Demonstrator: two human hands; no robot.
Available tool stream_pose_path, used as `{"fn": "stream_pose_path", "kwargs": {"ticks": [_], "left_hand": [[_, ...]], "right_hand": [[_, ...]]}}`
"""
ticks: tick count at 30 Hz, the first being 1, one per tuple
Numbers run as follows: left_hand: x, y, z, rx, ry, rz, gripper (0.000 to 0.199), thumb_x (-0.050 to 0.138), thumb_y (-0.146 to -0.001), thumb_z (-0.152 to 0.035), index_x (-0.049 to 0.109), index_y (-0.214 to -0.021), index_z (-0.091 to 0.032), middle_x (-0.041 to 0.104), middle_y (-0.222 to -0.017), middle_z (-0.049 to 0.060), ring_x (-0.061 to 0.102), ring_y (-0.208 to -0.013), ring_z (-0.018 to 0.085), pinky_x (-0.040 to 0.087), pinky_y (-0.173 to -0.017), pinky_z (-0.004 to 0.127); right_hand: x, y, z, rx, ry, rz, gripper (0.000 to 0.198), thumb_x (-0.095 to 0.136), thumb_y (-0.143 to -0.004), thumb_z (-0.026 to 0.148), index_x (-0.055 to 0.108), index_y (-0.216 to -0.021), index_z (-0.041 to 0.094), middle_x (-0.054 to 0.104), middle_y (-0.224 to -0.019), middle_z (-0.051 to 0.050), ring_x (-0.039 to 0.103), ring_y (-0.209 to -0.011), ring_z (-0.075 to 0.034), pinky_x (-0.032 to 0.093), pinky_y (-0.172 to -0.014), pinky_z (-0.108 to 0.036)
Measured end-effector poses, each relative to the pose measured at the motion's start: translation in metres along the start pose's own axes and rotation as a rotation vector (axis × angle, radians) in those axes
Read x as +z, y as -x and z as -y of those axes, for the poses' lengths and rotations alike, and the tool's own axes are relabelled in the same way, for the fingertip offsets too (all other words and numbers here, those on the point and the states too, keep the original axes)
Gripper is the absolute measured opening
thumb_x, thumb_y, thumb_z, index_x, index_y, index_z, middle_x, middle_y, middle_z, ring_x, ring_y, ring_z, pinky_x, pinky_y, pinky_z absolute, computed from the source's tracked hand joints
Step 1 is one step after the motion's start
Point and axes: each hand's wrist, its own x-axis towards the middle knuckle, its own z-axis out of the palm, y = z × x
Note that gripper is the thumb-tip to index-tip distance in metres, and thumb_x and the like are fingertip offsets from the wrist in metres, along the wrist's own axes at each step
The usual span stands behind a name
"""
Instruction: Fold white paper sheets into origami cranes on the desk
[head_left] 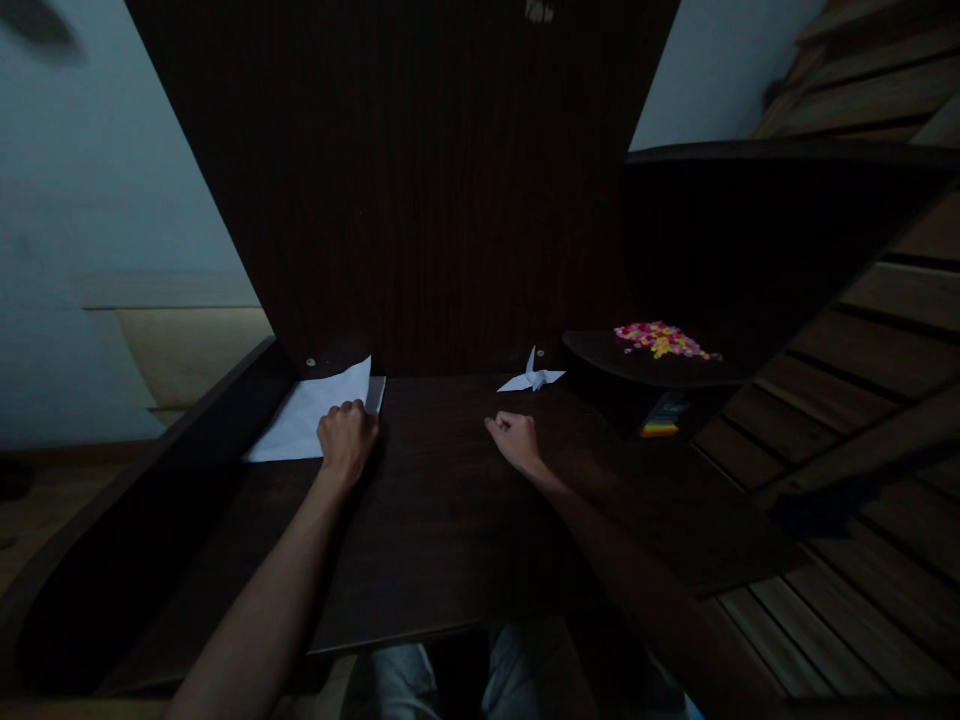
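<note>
A white origami crane (534,380) stands near the back of the dark wooden desk, its wings spread. Just in front of it, my right hand (514,438) is curled into a fist above the desk, and I see nothing in it. White paper sheets (300,418) lie at the desk's left rear. My left hand (348,440) is closed at their right edge, gripping the top sheet, whose far right corner is lifted. The fingertips of my left hand are hidden under the knuckles.
A dark back panel (450,200) rises behind the desk (420,540). On the right, a small rounded shelf (600,355) bears a heap of pink and yellow small pieces (664,340). Beneath it stands a colourful box-like item (663,415). A raised side board (142,480) bounds the left.
</note>
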Motion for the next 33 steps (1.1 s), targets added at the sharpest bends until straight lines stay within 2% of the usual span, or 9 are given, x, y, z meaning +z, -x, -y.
{"fn": "stream_pose_path", "kwargs": {"ticks": [3,6,10,13,15,19,23,28,33], "left_hand": [[-0.010,0.007,-0.012,0.062,0.049,-0.158,0.031,0.039,-0.087,-0.030,0.064,-0.093,-0.012,0.065,-0.095,0.018,0.060,-0.091,0.032,0.045,-0.072,0.039],[-0.014,0.020,-0.030,0.197,0.171,-0.280,0.026,0.040,-0.087,-0.025,0.062,-0.094,-0.014,0.065,-0.100,0.017,0.060,-0.090,0.030,0.045,-0.075,0.039],[-0.010,0.039,-0.055,0.550,0.332,-0.387,0.017,0.046,-0.085,-0.021,0.062,-0.088,-0.017,0.065,-0.111,0.014,0.062,-0.092,0.026,0.048,-0.080,0.037],[-0.005,0.050,-0.068,0.756,0.404,-0.416,0.017,0.046,-0.086,-0.020,0.062,-0.091,-0.016,0.064,-0.115,0.015,0.063,-0.097,0.026,0.051,-0.081,0.037],[-0.002,0.054,-0.072,0.842,0.419,-0.408,0.018,0.045,-0.088,-0.019,0.062,-0.095,-0.015,0.064,-0.115,0.015,0.063,-0.099,0.025,0.052,-0.082,0.036],[0.002,0.051,-0.071,0.948,0.432,-0.367,0.023,0.044,-0.090,-0.019,0.059,-0.106,-0.013,0.065,-0.112,0.015,0.063,-0.100,0.023,0.054,-0.081,0.034],[0.004,0.040,-0.061,0.944,0.492,-0.343,0.017,0.046,-0.091,-0.024,0.061,-0.092,-0.015,0.067,-0.103,0.012,0.065,-0.091,0.020,0.054,-0.078,0.032],[0.008,0.026,-0.046,0.539,0.363,-0.298,0.023,0.043,-0.091,-0.027,0.061,-0.086,-0.014,0.065,-0.089,0.012,0.062,-0.084,0.023,0.051,-0.077,0.035],[0.023,0.015,-0.028,0.289,0.093,-0.096,0.032,0.050,-0.084,-0.026,0.056,-0.110,-0.008,0.057,-0.120,0.020,0.053,-0.107,0.034,0.048,-0.084,0.042]], "right_hand": [[0.001,0.000,0.007,0.045,-0.188,0.084,0.038,0.056,-0.076,0.044,0.045,-0.049,0.019,0.045,-0.045,0.004,0.042,-0.045,-0.009,0.032,-0.046,-0.022],[0.003,0.002,0.018,0.166,-0.554,0.288,0.037,0.060,-0.074,0.053,0.055,-0.065,0.018,0.060,-0.062,-0.001,0.053,-0.051,-0.012,0.039,-0.044,-0.022],[0.004,0.012,0.034,0.226,-0.999,0.547,0.045,0.058,-0.076,0.060,0.058,-0.101,0.022,0.065,-0.103,-0.009,0.064,-0.087,-0.020,0.053,-0.070,-0.034],[0.004,0.023,0.040,0.160,-1.179,0.682,0.076,0.068,-0.060,0.068,0.048,-0.121,0.028,0.061,-0.118,-0.009,0.059,-0.105,-0.024,0.052,-0.083,-0.040],[0.005,0.028,0.043,0.152,-1.187,0.693,0.081,0.076,-0.052,0.062,0.050,-0.119,0.027,0.060,-0.119,-0.009,0.057,-0.109,-0.025,0.050,-0.087,-0.039],[0.013,0.028,0.044,0.290,-1.130,0.456,0.048,0.076,-0.064,0.040,0.056,-0.104,0.025,0.065,-0.106,-0.005,0.060,-0.103,-0.021,0.049,-0.087,-0.036],[0.022,0.018,0.033,0.448,-1.085,0.200,0.036,0.073,-0.061,0.031,0.057,-0.092,0.021,0.067,-0.087,-0.002,0.063,-0.083,-0.021,0.052,-0.067,-0.034],[0.019,0.009,0.016,0.509,-0.912,0.034,0.030,0.067,-0.058,0.026,0.058,-0.086,0.020,0.068,-0.085,-0.002,0.063,-0.081,-0.023,0.051,-0.061,-0.031],[0.010,0.003,0.010,0.469,-0.833,-0.045,0.029,0.067,-0.054,0.025,0.061,-0.082,0.018,0.069,-0.084,-0.003,0.062,-0.082,-0.023,0.051,-0.069,-0.033]]}}
